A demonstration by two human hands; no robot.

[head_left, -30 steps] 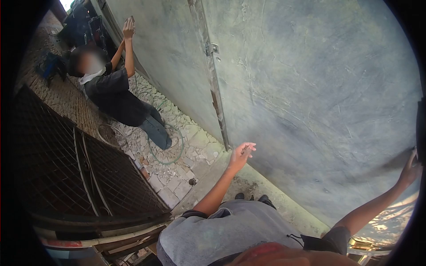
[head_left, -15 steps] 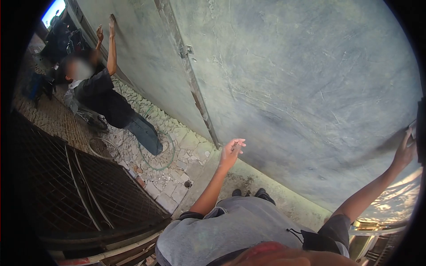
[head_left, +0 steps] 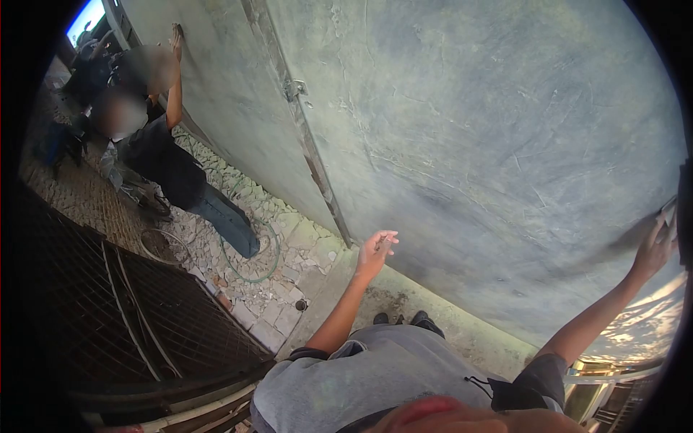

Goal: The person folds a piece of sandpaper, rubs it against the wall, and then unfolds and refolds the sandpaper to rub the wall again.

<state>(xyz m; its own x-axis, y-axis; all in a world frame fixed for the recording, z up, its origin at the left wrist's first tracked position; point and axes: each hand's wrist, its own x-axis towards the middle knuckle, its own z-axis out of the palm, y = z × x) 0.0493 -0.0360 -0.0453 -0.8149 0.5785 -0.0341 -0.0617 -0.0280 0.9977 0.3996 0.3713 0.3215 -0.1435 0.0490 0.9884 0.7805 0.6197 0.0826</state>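
Head view: left hand (head_left: 375, 252) half-open, empty, just off wall (head_left: 491, 130). Right hand (head_left: 653, 249) pressed on wall, grip unclear, cut by frame edge. Co-worker (head_left: 155, 155), green hose (head_left: 271, 252), metal grate (head_left: 144, 310) near wall's foot.

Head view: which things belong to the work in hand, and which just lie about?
In hand: grey wall panel; right hand up against it; left hand raised, fingers loose.
Lying about: green hose; metal grille; both on the stone paving.

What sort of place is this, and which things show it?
Likely an outdoor yard by a building: a rough plastered wall, stone paving with a green hose, and a wire-mesh gate.
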